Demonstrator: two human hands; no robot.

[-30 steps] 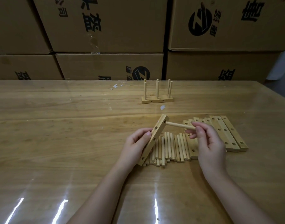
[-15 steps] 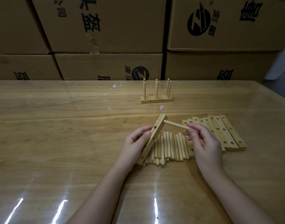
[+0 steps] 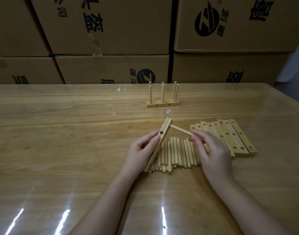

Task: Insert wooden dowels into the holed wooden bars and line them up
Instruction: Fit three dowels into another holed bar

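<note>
On a glossy wooden table (image 3: 60,150), stacked cardboard boxes (image 3: 111,22) printed with black characters form a wall along the far edge. They are closed, so their contents cannot be seen. Near the far side stands a finished bar (image 3: 162,104) with six dowels upright in it. Closer, loose dowels (image 3: 177,153) lie side by side in a row, and just to their right spare bars (image 3: 230,136) with holes lie flat, packed together. The left hand (image 3: 140,150) grips a tilted bar (image 3: 159,141), held steeply on edge, its lower end down among the loose dowels and hiding a few. The right hand (image 3: 211,155) pinches a single dowel (image 3: 179,130) whose far tip meets the upper end of that bar; whether it sits in a hole is hard to tell. This hand covers part of the row and the nearest spare bars. Both forearms are cut off at the lower edge.
</note>
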